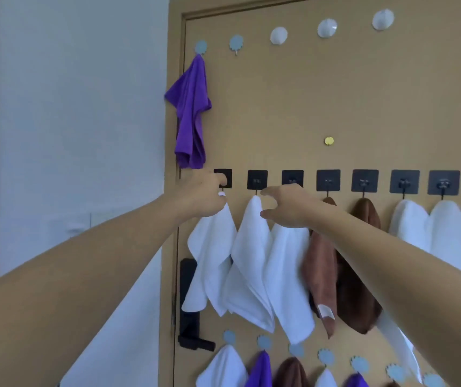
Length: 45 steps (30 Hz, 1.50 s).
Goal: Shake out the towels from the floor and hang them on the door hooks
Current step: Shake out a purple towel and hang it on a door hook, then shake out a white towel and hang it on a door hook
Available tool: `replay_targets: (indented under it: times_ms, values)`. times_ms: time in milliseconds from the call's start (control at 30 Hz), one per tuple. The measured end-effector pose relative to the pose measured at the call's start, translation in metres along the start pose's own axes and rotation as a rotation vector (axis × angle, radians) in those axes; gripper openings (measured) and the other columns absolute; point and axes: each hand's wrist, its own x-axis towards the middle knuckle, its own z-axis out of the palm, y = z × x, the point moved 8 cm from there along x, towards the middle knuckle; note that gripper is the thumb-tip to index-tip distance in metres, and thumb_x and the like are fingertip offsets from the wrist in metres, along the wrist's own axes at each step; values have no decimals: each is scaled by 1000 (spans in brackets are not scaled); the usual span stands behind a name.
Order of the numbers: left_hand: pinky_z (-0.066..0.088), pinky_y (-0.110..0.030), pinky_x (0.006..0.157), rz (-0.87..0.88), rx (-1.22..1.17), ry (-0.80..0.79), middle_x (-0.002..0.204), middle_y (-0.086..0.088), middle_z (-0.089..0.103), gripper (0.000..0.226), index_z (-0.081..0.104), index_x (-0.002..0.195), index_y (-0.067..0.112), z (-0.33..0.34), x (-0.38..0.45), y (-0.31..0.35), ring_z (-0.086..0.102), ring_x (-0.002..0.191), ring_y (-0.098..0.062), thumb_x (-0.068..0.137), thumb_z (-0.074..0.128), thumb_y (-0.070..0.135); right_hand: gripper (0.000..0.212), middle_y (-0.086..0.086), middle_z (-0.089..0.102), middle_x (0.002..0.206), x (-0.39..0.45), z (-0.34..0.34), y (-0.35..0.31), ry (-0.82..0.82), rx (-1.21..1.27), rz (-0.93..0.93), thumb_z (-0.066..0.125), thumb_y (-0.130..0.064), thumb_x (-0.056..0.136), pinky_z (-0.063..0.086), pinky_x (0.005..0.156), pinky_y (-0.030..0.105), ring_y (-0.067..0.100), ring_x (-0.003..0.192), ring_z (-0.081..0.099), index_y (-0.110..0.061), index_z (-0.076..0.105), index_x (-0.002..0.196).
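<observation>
Two bare arms reach up to a tan door point(335, 107) lined with rows of hooks. The left hand point(204, 195) grips the top of a white towel point(212, 261), its fingers curled round the cloth right at the leftmost black square hook point(223, 177) in the middle row; whether the towel is already caught on the hook cannot be told. The right hand point(288, 205) hovers with thumb and fingers spread apart in a loose curve, holding nothing, its fingertips just beside the peak of a second white towel point(251, 261) that hangs from the next hook point(257, 179). A third white towel point(289, 275) drapes below the right wrist, and two brown towels point(346, 275) hang further along, then more white ones point(441, 227) toward the right edge. Above, a purple towel point(190, 113) hangs from a round pale-blue hook point(201, 47) at the door's top left corner. A black door handle point(190, 317) sits at the left edge, and a lower row of white, purple and brown towels shows at the bottom.
</observation>
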Motion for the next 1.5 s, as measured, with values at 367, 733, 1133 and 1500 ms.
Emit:
replay_targets:
  times_ms: [367,733,1133,1500]
  values:
    - [47,-47,97,363,-206,-315,135,-7,48,51,48,142,22,162,-142,101,44,125,-30,93,58,33,46,8,67,117,-225,115,47,-117,64,463,63,-32,91,48,91,34,29,115,59,-16,57,134]
    - [47,-40,92,570,-565,-568,125,-2,57,39,59,131,22,253,-385,265,50,119,-28,93,60,30,41,11,64,128,-543,207,80,-226,209,1013,56,-29,96,47,98,36,31,120,57,-12,58,133]
    - [44,-36,98,847,-552,-1014,126,-5,53,41,58,131,21,310,-650,503,48,122,-31,92,60,32,49,7,56,138,-927,228,93,-344,311,1560,50,-28,99,47,96,34,24,123,54,-14,46,146]
    - [42,-39,104,1117,-444,-1235,139,-8,45,48,51,142,18,318,-790,665,41,132,-28,97,57,33,59,5,53,143,-1126,199,100,-158,502,1972,58,-31,94,45,97,28,20,130,51,-15,43,149]
